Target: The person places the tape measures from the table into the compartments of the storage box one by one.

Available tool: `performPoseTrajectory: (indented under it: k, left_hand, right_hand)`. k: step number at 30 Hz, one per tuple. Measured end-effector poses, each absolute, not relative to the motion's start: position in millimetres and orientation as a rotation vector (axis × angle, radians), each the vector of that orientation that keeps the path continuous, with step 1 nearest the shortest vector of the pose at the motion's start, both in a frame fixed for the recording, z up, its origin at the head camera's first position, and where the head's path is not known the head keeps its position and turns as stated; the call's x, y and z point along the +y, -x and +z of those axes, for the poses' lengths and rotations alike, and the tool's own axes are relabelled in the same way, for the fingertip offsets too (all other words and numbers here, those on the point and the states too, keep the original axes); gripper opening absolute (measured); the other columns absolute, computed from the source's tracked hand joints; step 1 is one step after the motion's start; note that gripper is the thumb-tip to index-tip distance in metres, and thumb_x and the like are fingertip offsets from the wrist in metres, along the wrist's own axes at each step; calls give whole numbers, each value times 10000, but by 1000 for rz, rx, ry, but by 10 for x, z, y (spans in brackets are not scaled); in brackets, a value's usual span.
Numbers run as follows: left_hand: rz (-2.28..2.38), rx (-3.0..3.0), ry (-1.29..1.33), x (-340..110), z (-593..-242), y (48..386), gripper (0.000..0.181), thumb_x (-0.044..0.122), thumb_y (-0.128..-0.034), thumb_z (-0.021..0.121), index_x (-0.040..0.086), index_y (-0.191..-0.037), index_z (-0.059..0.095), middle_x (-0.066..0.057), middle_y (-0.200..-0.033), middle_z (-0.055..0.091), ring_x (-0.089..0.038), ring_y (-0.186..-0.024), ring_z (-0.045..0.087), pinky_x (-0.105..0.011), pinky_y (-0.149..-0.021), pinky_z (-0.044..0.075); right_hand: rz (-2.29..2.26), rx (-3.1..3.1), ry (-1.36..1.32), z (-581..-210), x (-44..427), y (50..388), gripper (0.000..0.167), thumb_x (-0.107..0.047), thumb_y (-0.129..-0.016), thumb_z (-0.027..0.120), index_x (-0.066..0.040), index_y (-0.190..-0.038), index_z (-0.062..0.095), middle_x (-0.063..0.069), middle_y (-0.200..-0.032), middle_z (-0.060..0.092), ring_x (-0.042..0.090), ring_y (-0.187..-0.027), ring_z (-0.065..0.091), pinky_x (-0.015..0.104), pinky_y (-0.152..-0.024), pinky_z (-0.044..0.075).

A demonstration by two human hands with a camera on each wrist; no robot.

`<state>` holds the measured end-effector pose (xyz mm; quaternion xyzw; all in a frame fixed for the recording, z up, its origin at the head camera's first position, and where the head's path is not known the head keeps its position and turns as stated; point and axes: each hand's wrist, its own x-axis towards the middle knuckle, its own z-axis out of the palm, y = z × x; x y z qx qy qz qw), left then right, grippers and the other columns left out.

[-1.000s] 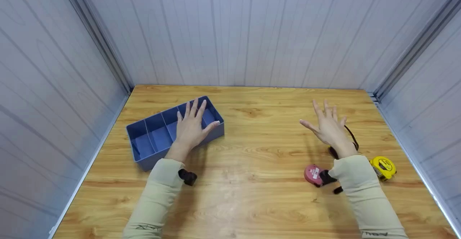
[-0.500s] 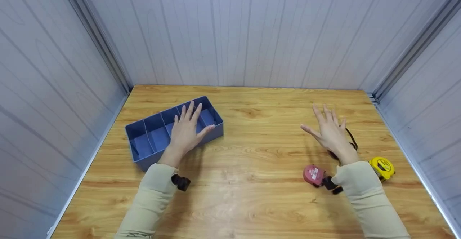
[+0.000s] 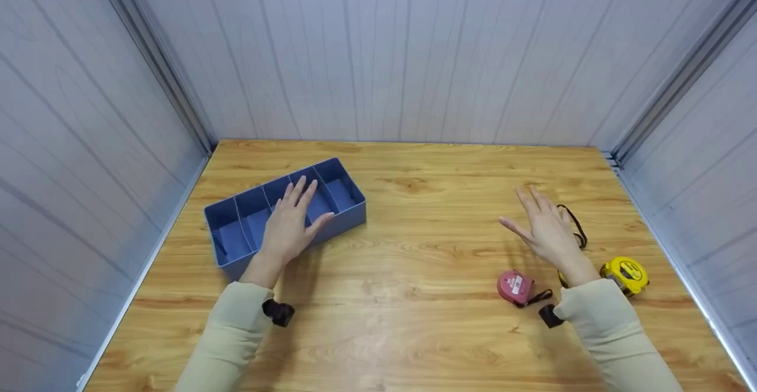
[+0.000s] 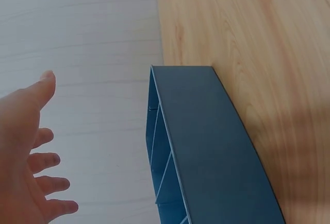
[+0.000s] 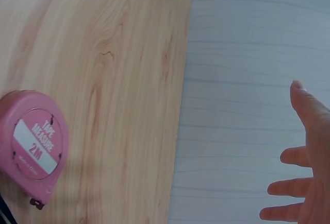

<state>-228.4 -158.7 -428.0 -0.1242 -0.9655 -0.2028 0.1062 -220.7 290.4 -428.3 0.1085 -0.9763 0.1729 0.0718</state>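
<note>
Fingers spread, the left hand (image 3: 288, 226) hovers above the front side of a blue divided box (image 3: 349, 219), holding nothing. In the left wrist view the hand (image 4: 23, 157) is apart from the box (image 4: 211, 147). The right hand (image 3: 550, 235), also spread and holding nothing, is raised above the table's right part. Below it to the left lies a pink tape measure (image 3: 515, 287) with a black strap; in the right wrist view that pink tape measure (image 5: 36, 144) reads 2M. A yellow tape measure (image 3: 628, 275) lies right of the right wrist. Another yellow item is mostly hidden under that wrist.
The box stands slanted at the table's back left. A black cord loop (image 3: 582, 235) lies beside the right hand. Pale panel walls (image 3: 378, 55) close off the back and both sides of the wooden table (image 3: 414, 333).
Both hands have drawn back toward the table's front, the left also moving leftward across the box. More of the box's right compartments and of the pink tape measure's strap now shows.
</note>
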Motion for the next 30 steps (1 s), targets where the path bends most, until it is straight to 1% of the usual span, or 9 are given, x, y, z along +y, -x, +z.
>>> performPoseTrajectory:
  k: [4, 7, 11, 17, 21, 26, 28, 30]
  left_hand:
    - [-591, -2811, 363, -1667, -4307, 2251, 689, 481, -851, 488, 117, -1398, 280, -130, -1431, 235, -306, -1303, 173, -502, -1011, 223]
    - [-593, -2775, 359, -1732, -4336, 2215, 673, 451, -850, 512, 89, -1381, 315, -143, -1413, 273, -314, -1289, 215, -505, -981, 279]
    - [-592, -2735, 357, -1806, -4370, 2175, 652, 405, -841, 553, 59, -1357, 355, -169, -1379, 324, -338, -1256, 278, -506, -938, 337]
    - [-569, -2704, 336, -1911, -4410, 2153, 638, 392, -832, 571, 47, -1337, 388, -185, -1340, 375, -353, -1202, 353, -502, -912, 366]
    - [-561, -2690, 323, -1996, -4440, 2135, 624, 379, -827, 585, 32, -1317, 414, -203, -1310, 405, -359, -1166, 392, -503, -874, 395]
    - [-569, -2685, 262, -2124, -4486, 2099, 602, 330, -816, 615, 11, -1293, 435, -214, -1262, 440, -372, -1117, 429, -501, -808, 435]
    - [-585, -2676, 240, -2174, -4499, 2081, 596, 316, -814, 621, 0, -1286, 439, -213, -1244, 450, -371, -1105, 436, -498, -802, 438]
    - [-606, -2663, 226, -2218, -4515, 2071, 594, 307, -815, 622, -15, -1280, 437, -218, -1234, 451, -373, -1107, 430, -500, -829, 422]
  right_hand:
    - [482, -2932, -341, -4317, 2910, 2167, 764, -544, -839, 451, -75, -1402, 237, 277, -1376, 226, 471, -1220, 201, 646, -956, 59]
    - [458, -2946, -350, -4359, 2918, 2120, 765, -544, -838, 451, -33, -1380, 275, 289, -1352, 261, 450, -1218, 223, 630, -966, 88]
    - [438, -2972, -357, -4435, 2936, 2056, 766, -539, -837, 456, -19, -1373, 284, 299, -1336, 281, 477, -1187, 257, 645, -935, 158]
    - [430, -2977, -396, -4530, 2958, 1961, 741, -502, -844, 478, 2, -1358, 303, 308, -1302, 327, 472, -1163, 303, 619, -937, 210]
    - [414, -2978, -423, -4597, 2971, 1886, 744, -499, -832, 503, 5, -1349, 322, 309, -1282, 353, 471, -1143, 331, 621, -907, 260]
    - [439, -3024, -431, -4687, 2998, 1788, 762, -522, -824, 497, -3, -1353, 321, 305, -1288, 351, 471, -1150, 323, 623, -904, 261]
    - [456, -3019, -445, -4729, 3011, 1757, 760, -526, -818, 503, -6, -1347, 338, 293, -1278, 373, 463, -1139, 344, 617, -891, 285]
    - [464, -2986, -477, -4770, 3024, 1732, 747, -509, -807, 532, 1, -1328, 371, 276, -1256, 408, 448, -1115, 381, 600, -867, 327]
